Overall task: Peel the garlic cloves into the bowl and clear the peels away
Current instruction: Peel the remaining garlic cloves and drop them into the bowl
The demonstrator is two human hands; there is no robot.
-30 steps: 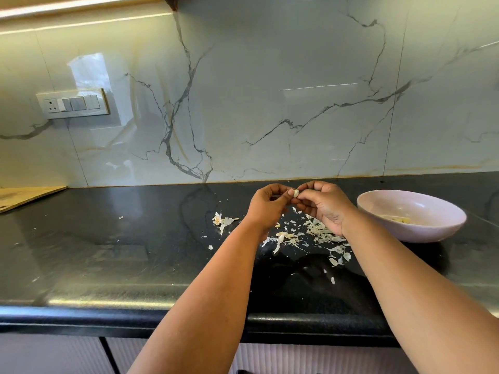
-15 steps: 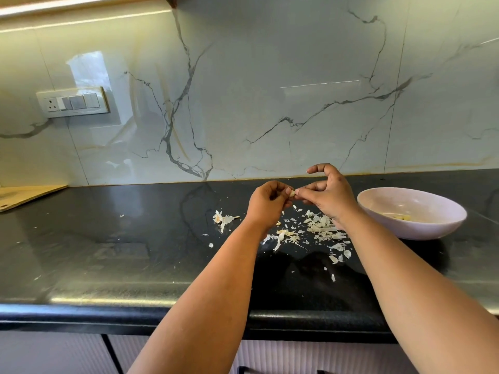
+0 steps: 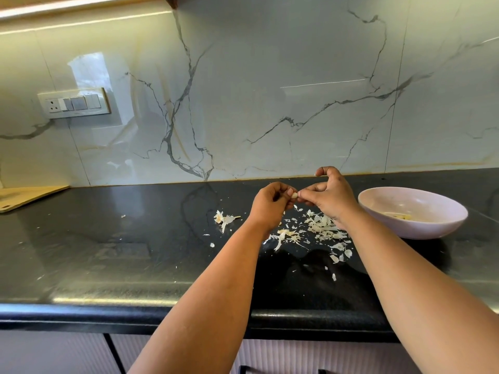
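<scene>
A small pale garlic clove (image 3: pixel 294 195) is held above the black counter between both hands. My left hand (image 3: pixel 271 206) pinches it from the left with curled fingers. From the right, my right hand (image 3: pixel 328 197) pinches its other end, index finger arched upward. Under the hands lies a scatter of white garlic peels (image 3: pixel 321 226). A pale pink bowl (image 3: pixel 442 224) stands to the right, with a few peeled cloves (image 3: pixel 403 217) inside.
A garlic root stub with skin (image 3: pixel 224 218) lies left of the hands. A wooden cutting board (image 3: pixel 24 197) sits at the far left against the marble backsplash. A switch plate (image 3: pixel 74 103) is on the wall. The counter's front edge (image 3: pixel 108 311) runs below my forearms.
My right hand's index finger has lifted and arched up from the clove. Both hands stay in the same spot, still working the clove between their fingertips.
</scene>
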